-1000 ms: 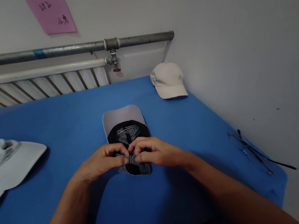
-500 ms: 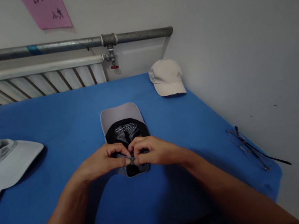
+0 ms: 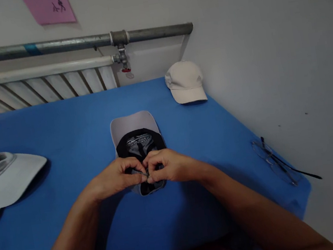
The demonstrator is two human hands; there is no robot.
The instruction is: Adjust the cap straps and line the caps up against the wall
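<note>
A grey cap [image 3: 134, 123] lies upside down on the blue surface, its brim pointing away from me and its black inner band and lettered lining showing. Over the near, back end of the cap, my left hand [image 3: 120, 176] pinches one side of the cap's strap [image 3: 146, 172] between thumb and forefinger. From the other side, my right hand [image 3: 169, 166] pinches the same strap, fingertips almost meeting the left ones. The fingers cover most of the strap, so its fastening is not clear.
At the back right is a beige cap [image 3: 185, 81]. White headwear [image 3: 15, 179] lies at the left, cut off by the frame. Glasses [image 3: 273, 158] rest near the right edge of the blue surface [image 3: 69, 127]. Behind stand a radiator [image 3: 51, 88] and a metal pipe [image 3: 73, 43] with a red-handled valve.
The fingertips have shifted slightly at the strap, the right ones closer to the left. The whole view has tilted a little downward; the cap stays in place.
</note>
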